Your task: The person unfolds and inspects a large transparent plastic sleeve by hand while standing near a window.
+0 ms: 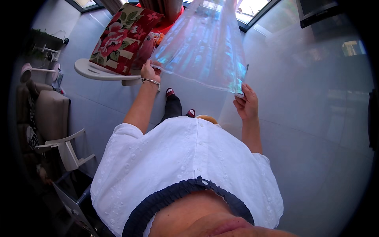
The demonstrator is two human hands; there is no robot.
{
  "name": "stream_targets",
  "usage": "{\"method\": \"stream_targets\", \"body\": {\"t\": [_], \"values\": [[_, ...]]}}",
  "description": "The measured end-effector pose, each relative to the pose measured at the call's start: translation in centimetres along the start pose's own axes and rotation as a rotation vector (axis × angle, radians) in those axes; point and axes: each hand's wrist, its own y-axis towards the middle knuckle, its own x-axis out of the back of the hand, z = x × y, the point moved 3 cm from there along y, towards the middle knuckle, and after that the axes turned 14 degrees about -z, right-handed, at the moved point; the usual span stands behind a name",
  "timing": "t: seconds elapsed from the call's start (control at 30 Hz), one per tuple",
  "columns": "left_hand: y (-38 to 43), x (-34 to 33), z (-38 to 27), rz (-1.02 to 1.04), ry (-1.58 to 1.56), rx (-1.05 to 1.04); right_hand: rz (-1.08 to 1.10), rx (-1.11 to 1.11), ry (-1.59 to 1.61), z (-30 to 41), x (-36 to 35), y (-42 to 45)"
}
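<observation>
A sheer iridescent pleated fabric (201, 50), like a skirt or a curtain, spreads out in front of me, its top running past the upper edge of the view. My left hand (151, 71) pinches the left corner of its hem and wears a bracelet at the wrist. The right corner of the hem is held between the thumb and fingers of my right hand (247, 100). Between the hands the hem hangs in a shallow curve above the floor. Just left of the fabric, a red floral cloth item (118, 41) leans on a white oval board or seat (103, 75).
Red and orange items (158, 38) lie behind the floral piece, near curtains and a window. At the left are a brown sofa (51, 114) and a pale wooden chair (68, 151). A dark-framed object (318, 11) stands at the upper right. Grey tiled floor (296, 97) extends to the right.
</observation>
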Motion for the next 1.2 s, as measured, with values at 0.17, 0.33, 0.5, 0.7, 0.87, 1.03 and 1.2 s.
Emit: {"method": "stream_targets", "body": {"t": [0.17,0.33,0.5,0.7,0.87,1.03,1.2], "values": [[-3.7,-1.5,-1.6,0.12,0.076,-0.166,-0.069,0.001,0.024,-0.5,1.3,-0.2],[-3.8,-2.2,-2.1,0.266,0.062,-0.336,-0.084,0.003,0.038,-0.4,1.6,0.3],[-5.5,-3.7,-1.9,0.365,0.088,-0.443,-0.065,0.006,0.046,0.3,2.3,1.2],[-7.5,-4.9,-1.7,0.402,-0.024,-0.416,-0.195,0.024,0.065,1.2,4.3,2.9],[-9.0,-5.5,-1.7,0.701,0.069,-0.433,-0.387,0.034,0.257,1.5,10.5,6.0],[-9.7,-5.5,-2.1,0.708,0.343,-0.597,-0.403,0.13,0.289,3.1,12.8,6.2],[-11.9,-5.7,-3.7,0.743,0.727,-1.387,-0.486,0.158,0.272,3.4,13.3,6.3]]}}
